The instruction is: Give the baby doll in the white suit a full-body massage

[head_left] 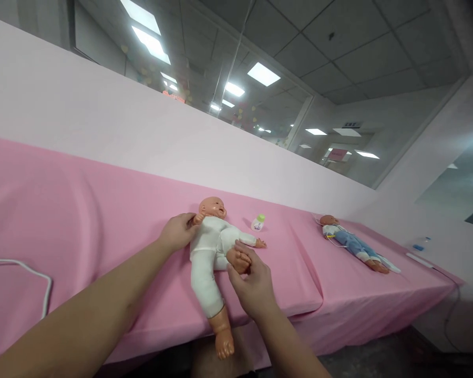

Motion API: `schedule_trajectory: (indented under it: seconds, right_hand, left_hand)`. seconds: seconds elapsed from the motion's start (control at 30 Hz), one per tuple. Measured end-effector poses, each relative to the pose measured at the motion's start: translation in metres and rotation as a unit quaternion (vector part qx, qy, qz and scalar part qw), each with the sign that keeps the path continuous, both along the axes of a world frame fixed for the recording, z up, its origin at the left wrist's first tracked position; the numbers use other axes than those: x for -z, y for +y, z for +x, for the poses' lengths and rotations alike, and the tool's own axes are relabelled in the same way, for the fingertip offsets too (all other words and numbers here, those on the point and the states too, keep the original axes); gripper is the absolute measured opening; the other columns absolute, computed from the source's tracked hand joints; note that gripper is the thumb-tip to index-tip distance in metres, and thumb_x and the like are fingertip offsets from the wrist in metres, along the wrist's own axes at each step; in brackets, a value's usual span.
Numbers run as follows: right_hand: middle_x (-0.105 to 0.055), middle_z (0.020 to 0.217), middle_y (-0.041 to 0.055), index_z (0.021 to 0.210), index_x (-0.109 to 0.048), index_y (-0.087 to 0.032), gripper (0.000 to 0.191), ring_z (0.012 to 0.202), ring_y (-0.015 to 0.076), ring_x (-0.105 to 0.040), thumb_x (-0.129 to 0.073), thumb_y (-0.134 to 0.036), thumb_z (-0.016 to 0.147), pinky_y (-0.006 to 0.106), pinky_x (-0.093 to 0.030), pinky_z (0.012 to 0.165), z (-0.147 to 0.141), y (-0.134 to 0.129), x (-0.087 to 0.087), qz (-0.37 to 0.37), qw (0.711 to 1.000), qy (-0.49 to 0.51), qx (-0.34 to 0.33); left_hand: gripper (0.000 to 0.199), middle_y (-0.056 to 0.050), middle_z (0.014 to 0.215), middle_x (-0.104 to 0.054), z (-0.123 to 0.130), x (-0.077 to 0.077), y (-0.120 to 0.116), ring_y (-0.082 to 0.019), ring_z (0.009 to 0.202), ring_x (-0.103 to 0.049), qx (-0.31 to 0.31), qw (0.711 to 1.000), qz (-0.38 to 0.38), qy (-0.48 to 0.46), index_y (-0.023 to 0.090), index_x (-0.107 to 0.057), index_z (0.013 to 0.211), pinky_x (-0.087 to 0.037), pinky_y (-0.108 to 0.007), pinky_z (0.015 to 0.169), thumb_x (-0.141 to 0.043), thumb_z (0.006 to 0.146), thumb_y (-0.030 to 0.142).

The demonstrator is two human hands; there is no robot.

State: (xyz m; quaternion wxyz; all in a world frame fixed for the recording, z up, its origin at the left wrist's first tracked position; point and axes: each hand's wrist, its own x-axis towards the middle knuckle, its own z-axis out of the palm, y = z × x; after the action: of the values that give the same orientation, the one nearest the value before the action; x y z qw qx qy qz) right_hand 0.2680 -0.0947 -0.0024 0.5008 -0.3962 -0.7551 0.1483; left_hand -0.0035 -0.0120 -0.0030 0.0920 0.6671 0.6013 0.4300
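A baby doll [207, 234] in a white suit lies on its back on the pink sheet [153, 194], its head toward the wall. At the doll's hand beside its head, my left hand [177, 231] has its fingers closed round the small hand. My right hand [254, 281] grips the doll's raised foot [239, 260], thumb on one side and fingers on the other. The doll's other leg [207, 281] stretches toward me, its bare foot over the table's front edge. A small bottle [258, 222] with a green cap stands beyond the doll's outstretched arm.
Farther right lies a second doll [352, 244] in blue and white clothes, with thin tubing about it. A white cable [31, 269] crosses the sheet at the left. Behind the table rises a pale wall [102, 142] with windows above.
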Motion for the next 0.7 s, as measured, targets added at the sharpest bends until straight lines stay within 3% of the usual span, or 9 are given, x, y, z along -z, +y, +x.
schedule_trajectory:
  seconds: [0.1,0.17,0.3,0.4,0.53,0.7]
  right_hand:
    - [-0.072,0.133,0.0115,0.133,-0.067,-0.023,0.049,0.124,0.0291,-0.07,-0.071,-0.02,0.084,0.045,-0.059,0.107,0.028,-0.033,0.005,-0.005,1.0,-0.028,-0.003]
    - [-0.073,0.131,0.011,0.133,-0.066,-0.024,0.05,0.122,0.0285,-0.071,-0.07,-0.018,0.084,0.044,-0.06,0.105,0.045,-0.05,0.018,-0.005,0.999,-0.042,0.003]
    - [-0.073,0.133,0.0123,0.132,-0.066,-0.024,0.051,0.123,0.0292,-0.071,-0.072,-0.015,0.082,0.044,-0.06,0.104,0.063,-0.061,0.055,-0.005,0.998,-0.06,-0.015]
    - [-0.072,0.135,0.0113,0.132,-0.066,-0.026,0.055,0.124,0.0303,-0.07,-0.073,-0.014,0.079,0.047,-0.059,0.105,0.061,-0.058,0.067,-0.026,0.997,-0.072,-0.027]
    - [-0.073,0.133,0.0111,0.131,-0.067,-0.025,0.05,0.124,0.0305,-0.07,-0.071,-0.017,0.082,0.05,-0.059,0.106,0.053,-0.051,0.043,-0.063,0.995,-0.071,-0.019]
    - [-0.073,0.132,0.0116,0.132,-0.067,-0.023,0.047,0.124,0.0305,-0.07,-0.072,-0.025,0.085,0.048,-0.059,0.106,0.038,-0.024,-0.004,-0.045,0.998,-0.045,-0.012]
  left_hand:
    - [0.033,-0.005,0.091,-0.076,-0.015,0.002,0.004,-0.028,0.085,-0.07,-0.094,0.986,-0.043,-0.129,0.024,-0.068,0.093,-0.047,-0.035,0.071,-0.055,0.091,0.055]
    - [0.035,-0.008,0.09,-0.076,-0.026,0.002,0.007,-0.03,0.085,-0.07,-0.143,0.969,-0.07,-0.188,0.022,-0.067,0.092,-0.048,-0.036,0.069,-0.052,0.091,0.054]
    - [0.039,-0.013,0.087,-0.075,-0.036,0.002,0.008,-0.032,0.08,-0.071,-0.171,0.957,-0.087,-0.219,0.019,-0.066,0.094,-0.048,-0.038,0.064,-0.043,0.095,0.051]
    - [0.037,-0.012,0.088,-0.075,-0.031,-0.001,0.006,-0.032,0.082,-0.071,-0.169,0.956,-0.086,-0.222,0.021,-0.065,0.091,-0.048,-0.038,0.066,-0.046,0.094,0.053]
    - [0.039,-0.008,0.091,-0.075,-0.01,-0.009,-0.004,-0.029,0.085,-0.069,-0.117,0.984,-0.035,-0.132,0.023,-0.065,0.091,-0.046,-0.035,0.069,-0.05,0.093,0.06]
    - [0.032,-0.008,0.103,-0.076,0.016,-0.012,-0.011,-0.028,0.091,-0.068,0.036,0.997,-0.002,0.066,0.026,-0.071,0.104,-0.046,-0.036,0.074,-0.056,0.089,0.05]
